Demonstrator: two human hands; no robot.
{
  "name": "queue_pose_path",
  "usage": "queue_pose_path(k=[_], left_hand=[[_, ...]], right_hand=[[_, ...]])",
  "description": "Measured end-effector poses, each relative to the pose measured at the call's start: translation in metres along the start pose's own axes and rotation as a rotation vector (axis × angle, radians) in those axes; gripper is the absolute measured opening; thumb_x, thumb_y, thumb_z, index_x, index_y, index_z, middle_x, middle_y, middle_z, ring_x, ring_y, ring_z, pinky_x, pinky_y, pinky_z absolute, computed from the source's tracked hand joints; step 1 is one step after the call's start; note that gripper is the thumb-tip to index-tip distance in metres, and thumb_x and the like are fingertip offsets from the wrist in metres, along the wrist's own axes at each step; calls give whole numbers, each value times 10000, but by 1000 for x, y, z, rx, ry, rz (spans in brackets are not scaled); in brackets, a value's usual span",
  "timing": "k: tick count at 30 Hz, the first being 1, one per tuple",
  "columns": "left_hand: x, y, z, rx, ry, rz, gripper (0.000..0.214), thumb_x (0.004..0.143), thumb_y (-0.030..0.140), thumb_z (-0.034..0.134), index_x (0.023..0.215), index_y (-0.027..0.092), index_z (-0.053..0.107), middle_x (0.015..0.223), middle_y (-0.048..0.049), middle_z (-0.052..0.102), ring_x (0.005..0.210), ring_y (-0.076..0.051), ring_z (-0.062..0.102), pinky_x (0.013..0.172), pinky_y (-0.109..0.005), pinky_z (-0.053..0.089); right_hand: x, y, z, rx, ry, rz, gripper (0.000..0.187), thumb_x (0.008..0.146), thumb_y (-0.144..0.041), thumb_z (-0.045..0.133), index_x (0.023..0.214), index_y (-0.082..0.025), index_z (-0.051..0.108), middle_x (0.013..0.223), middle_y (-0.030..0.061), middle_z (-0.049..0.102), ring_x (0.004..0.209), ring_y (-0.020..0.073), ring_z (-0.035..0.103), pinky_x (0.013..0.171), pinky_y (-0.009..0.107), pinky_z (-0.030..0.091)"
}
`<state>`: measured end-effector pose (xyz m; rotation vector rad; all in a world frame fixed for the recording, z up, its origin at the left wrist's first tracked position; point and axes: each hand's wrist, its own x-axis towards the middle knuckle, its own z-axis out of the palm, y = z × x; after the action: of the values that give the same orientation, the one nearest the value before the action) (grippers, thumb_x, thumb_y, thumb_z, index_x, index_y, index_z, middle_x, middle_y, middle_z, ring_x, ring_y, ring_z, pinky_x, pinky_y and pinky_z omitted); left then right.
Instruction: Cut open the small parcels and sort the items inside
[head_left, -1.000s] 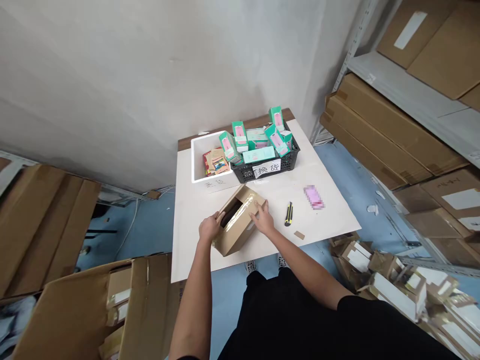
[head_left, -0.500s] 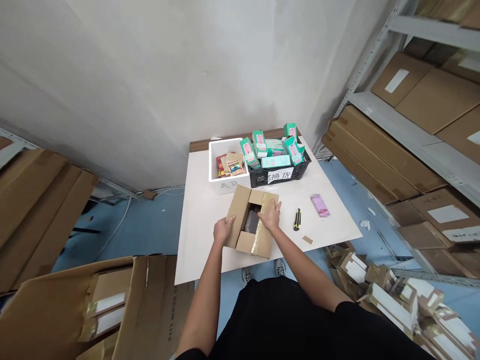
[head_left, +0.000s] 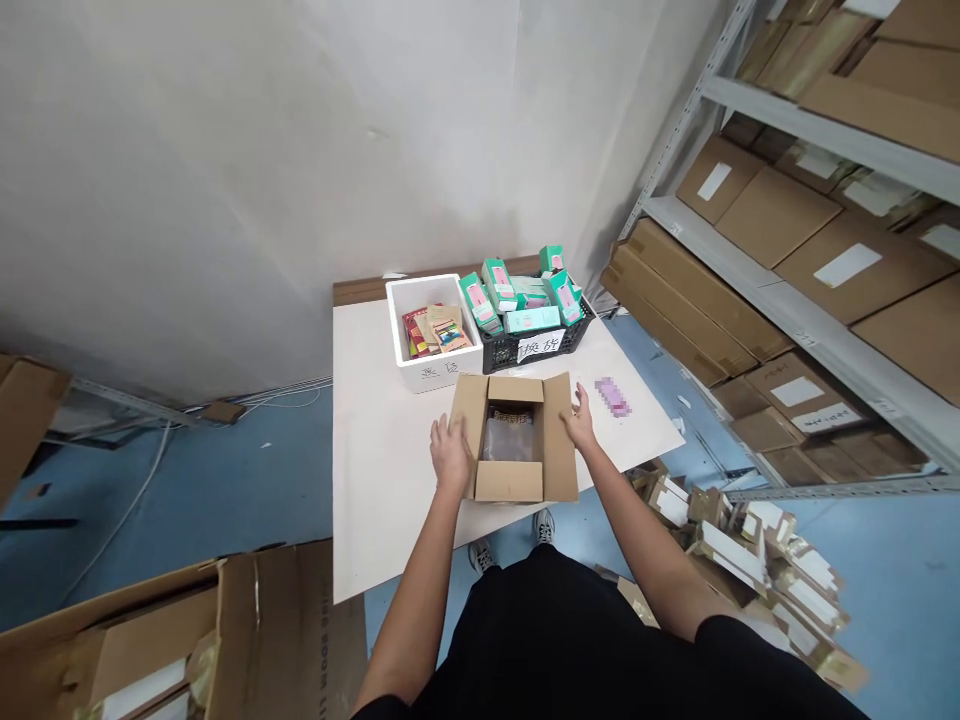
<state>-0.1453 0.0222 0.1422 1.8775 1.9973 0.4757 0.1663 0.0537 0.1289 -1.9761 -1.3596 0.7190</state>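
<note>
An open cardboard box (head_left: 510, 482) stands at the front of the white table, all its flaps folded outward. Down inside it lies an item in clear plastic (head_left: 508, 438) with dark, yellowish print along its top; its kind is hard to tell. My left hand (head_left: 451, 452) rests against the left flap, fingers spread. At the right flap's outer edge is my right hand (head_left: 580, 418), its thumb touching the cardboard and its fingers apart. To the right of that hand lies a pink, pixelated object (head_left: 613, 397).
Behind the box stand a white foam box (head_left: 435, 374) with paper packets and a black crate (head_left: 577, 337) of green cartons. Metal shelving (head_left: 757, 240) with cardboard boxes rises on the right. Discarded cartons (head_left: 739, 550) litter the floor; a large carton (head_left: 292, 610) stands front left.
The box's right flap, with tape on it, has swung outward, and the box sits straighter. My hands have loosened to its sides. The yellow-black utility knife is no longer visible. My view has shifted right.
</note>
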Motion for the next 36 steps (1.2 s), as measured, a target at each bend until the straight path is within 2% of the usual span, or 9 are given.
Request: queue_pose_path(k=[3,5,9,12,16,20,24,30,36], left_hand=[[-4,21,2,124,-138,297,466,990,180,476,1396,283,680,1592,-122,517,1568,-328,295,1292,-563,227],[-6,29,3,187,-204,349,362,1003,229,516,1262,292,761,1534,-122,569,1544,-348,329,1294,-623,175],[-5,21,-6,158,-318,310,338,975,494,638,1159,271,812,1551,-133,569,1564,-387,325,1288,-626,203],[-7,3,-14,109,-422,347,715,789,713,772,1356,278,734,1658,-149,463,1621,-408,220,1312,-586,172],[-30,-13,-9,146,-576,332,1223,466,797,902,1528,279,586,1784,-180,144,1640,-477,9,1301,-652,98],[-57,-9,9,200,-515,270,1332,427,689,976,1595,281,481,1788,-200,20,1633,-493,-37,1275,-708,91],[-66,6,20,230,-444,254,1208,484,575,1003,1551,276,524,1791,-191,23,1636,-489,-24,1270,-722,114],[-82,31,29,282,-364,270,724,575,403,992,1230,229,739,1789,-160,121,1632,-503,42,1285,-733,104],[-105,13,31,179,-297,296,576,734,398,897,1266,257,729,1785,-86,182,1650,-427,55,1334,-672,78]], right_hand=[[-4,-7,-4,-358,-40,-211,685,823,-159,590,1503,-237,613,1775,84,210,1636,344,163,1284,573,242],[-5,-15,2,-522,-147,-337,576,835,-127,608,1379,-275,721,1785,24,188,1657,345,20,1304,626,117],[-1,-28,25,-632,-234,-369,567,888,-109,589,1415,-289,693,1779,45,214,1659,336,-12,1289,672,31],[9,-33,39,-633,-217,-320,615,880,-105,603,1472,-268,640,1791,74,158,1654,366,-15,1279,689,21],[30,-36,49,-608,-179,-353,752,883,-131,617,1603,-296,480,1806,79,-2,1642,392,77,1285,654,86],[52,-35,62,-605,-238,-311,976,852,-151,673,1705,-341,239,1802,112,19,1632,423,92,1266,666,124],[70,-31,72,-634,-271,-247,996,831,-146,704,1702,-325,254,1778,139,130,1615,442,80,1254,667,123],[92,-31,69,-575,-255,-209,862,869,-176,648,1676,-273,362,1501,175,518,1378,363,416,1195,470,335],[97,-29,83,-366,-192,-266,829,840,-68,463,1660,-171,410,1436,139,641,1294,313,563,1209,428,387]])
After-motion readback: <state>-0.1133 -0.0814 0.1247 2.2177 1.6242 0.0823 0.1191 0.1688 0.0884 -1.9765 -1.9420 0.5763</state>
